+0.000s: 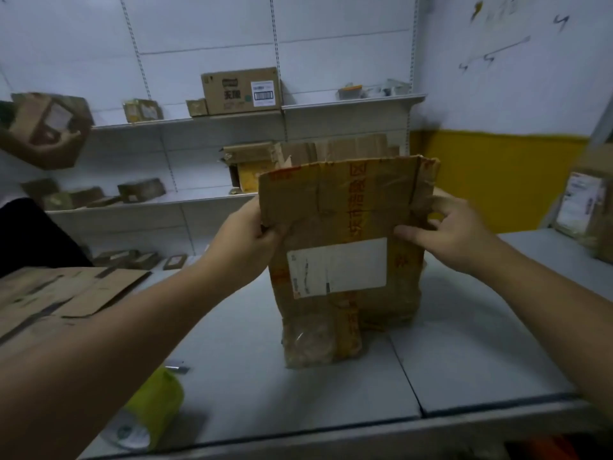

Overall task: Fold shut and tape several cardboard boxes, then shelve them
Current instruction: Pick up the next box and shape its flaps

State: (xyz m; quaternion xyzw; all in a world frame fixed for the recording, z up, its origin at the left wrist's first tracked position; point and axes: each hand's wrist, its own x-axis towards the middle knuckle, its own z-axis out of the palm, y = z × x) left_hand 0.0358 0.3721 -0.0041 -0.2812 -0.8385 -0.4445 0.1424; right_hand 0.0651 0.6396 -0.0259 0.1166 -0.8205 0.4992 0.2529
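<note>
Worn cardboard box (345, 260) stands upright on the grey table (464, 360), centre frame, white label (338, 267) facing me. My left hand (252, 234) is pinched on its upper left edge, my right hand (447, 230) clamped on the upper right edge, thumb on the front face. Top flap up, not folded. Yellow tape roll (149, 406) lies near-left by my forearm, flattened cardboard (59, 297) at far left. More boxes sit on the white shelves (348, 104) behind.
</note>
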